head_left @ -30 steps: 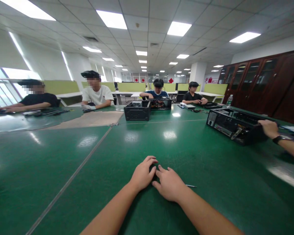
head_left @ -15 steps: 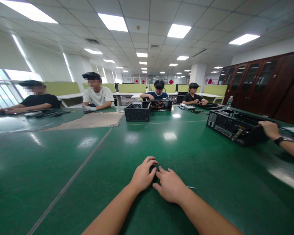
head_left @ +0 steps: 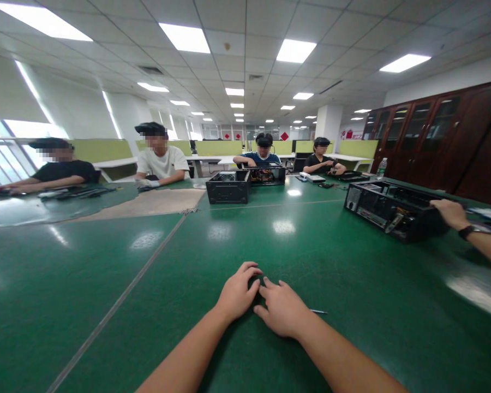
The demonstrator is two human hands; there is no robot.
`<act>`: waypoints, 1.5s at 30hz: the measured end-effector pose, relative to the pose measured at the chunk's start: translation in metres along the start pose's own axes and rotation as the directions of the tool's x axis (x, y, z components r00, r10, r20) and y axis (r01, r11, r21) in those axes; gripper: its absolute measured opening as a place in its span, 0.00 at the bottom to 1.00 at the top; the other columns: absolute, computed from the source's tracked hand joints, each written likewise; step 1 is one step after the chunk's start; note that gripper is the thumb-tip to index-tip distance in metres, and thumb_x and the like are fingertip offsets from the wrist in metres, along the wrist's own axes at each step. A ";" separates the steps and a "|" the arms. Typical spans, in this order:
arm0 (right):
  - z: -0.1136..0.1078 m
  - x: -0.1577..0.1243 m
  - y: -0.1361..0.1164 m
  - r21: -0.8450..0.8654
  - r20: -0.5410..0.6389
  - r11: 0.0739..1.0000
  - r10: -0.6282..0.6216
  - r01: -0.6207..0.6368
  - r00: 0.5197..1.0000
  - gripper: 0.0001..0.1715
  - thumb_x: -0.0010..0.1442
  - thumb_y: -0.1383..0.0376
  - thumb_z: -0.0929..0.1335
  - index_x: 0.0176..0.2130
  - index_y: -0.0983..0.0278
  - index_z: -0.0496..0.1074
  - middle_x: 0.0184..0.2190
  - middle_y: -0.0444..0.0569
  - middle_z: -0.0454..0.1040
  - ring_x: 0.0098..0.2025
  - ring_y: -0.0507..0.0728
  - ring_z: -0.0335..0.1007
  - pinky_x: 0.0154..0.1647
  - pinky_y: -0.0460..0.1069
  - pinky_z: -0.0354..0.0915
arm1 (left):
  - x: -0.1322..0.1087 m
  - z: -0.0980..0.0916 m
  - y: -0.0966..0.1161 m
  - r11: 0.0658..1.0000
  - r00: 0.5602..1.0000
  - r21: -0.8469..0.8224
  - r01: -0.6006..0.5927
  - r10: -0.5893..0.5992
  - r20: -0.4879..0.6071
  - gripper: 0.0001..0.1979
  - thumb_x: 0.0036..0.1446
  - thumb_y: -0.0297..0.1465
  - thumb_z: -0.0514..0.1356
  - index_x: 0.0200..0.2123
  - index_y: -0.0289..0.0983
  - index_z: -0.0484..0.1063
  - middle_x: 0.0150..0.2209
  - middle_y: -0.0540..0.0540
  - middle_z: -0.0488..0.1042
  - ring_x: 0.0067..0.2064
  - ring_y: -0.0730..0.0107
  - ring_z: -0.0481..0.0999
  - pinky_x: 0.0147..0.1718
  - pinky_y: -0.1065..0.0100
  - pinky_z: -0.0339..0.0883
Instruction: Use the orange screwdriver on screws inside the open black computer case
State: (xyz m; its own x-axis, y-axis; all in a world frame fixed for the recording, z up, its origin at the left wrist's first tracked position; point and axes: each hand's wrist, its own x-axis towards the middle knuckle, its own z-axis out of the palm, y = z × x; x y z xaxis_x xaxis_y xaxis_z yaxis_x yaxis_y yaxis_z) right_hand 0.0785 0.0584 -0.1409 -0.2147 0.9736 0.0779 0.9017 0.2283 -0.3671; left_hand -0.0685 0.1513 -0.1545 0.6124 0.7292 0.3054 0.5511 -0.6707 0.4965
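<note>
My left hand (head_left: 238,290) rests on the green tabletop (head_left: 188,284), its fingers loosely bent and slightly apart. Beside it, my right hand (head_left: 284,308) lies palm down with fingers spread, the fingertips of both hands nearly touching. I see no object gripped in either one. A thin metal shaft (head_left: 319,311) sticks out past my right wrist; whatever it joins is hidden behind the hand. A tiny orange spot shows between the right fingers, too small to name.
At right, a co-worker's hand (head_left: 450,213) with a dark wristband holds an open black computer case (head_left: 393,213). Another black case (head_left: 228,188) stands ahead, near a third opened one (head_left: 268,174). Several people sit across the table. A bottle (head_left: 382,168) stands far right.
My view has shifted very slightly. Both my hands keep their place and pose on the table. The orange spot between the right fingers now shows more clearly.
</note>
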 end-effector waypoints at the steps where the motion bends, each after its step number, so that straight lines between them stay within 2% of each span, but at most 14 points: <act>1: 0.000 0.000 0.000 0.000 0.000 1.000 0.000 0.000 1.000 0.34 0.66 0.57 0.65 0.65 0.72 0.63 0.64 0.68 0.61 0.67 0.68 0.57 0.67 0.65 0.52 | 0.000 0.000 0.000 1.000 1.000 0.002 -0.002 0.002 0.001 0.12 0.64 0.31 0.54 0.46 0.42 0.75 0.58 0.46 0.69 0.57 0.64 0.72 0.58 0.61 0.65; 31: -0.007 -0.002 -0.004 0.006 0.027 1.000 0.002 -0.003 1.000 0.33 0.66 0.57 0.64 0.65 0.71 0.63 0.65 0.67 0.60 0.68 0.67 0.56 0.68 0.65 0.51 | 0.000 -0.003 0.004 1.000 0.999 0.026 0.009 -0.010 0.039 0.13 0.64 0.32 0.53 0.46 0.42 0.75 0.58 0.45 0.68 0.57 0.62 0.72 0.58 0.59 0.65; 45: -0.006 -0.002 -0.002 0.005 0.032 1.000 0.002 -0.002 0.999 0.35 0.66 0.56 0.64 0.66 0.71 0.62 0.65 0.67 0.59 0.68 0.66 0.54 0.68 0.65 0.51 | 0.000 -0.005 0.006 1.000 1.000 0.019 -0.004 0.003 0.024 0.13 0.64 0.31 0.53 0.46 0.42 0.76 0.58 0.45 0.69 0.56 0.61 0.73 0.57 0.59 0.67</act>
State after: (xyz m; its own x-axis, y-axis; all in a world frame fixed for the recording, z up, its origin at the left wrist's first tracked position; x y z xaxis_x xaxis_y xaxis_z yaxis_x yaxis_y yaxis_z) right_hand 0.0793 0.0560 -0.1348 -0.2249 0.9732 0.0478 0.9004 0.2264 -0.3717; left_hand -0.0679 0.1483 -0.1477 0.6274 0.7237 0.2876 0.5595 -0.6757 0.4800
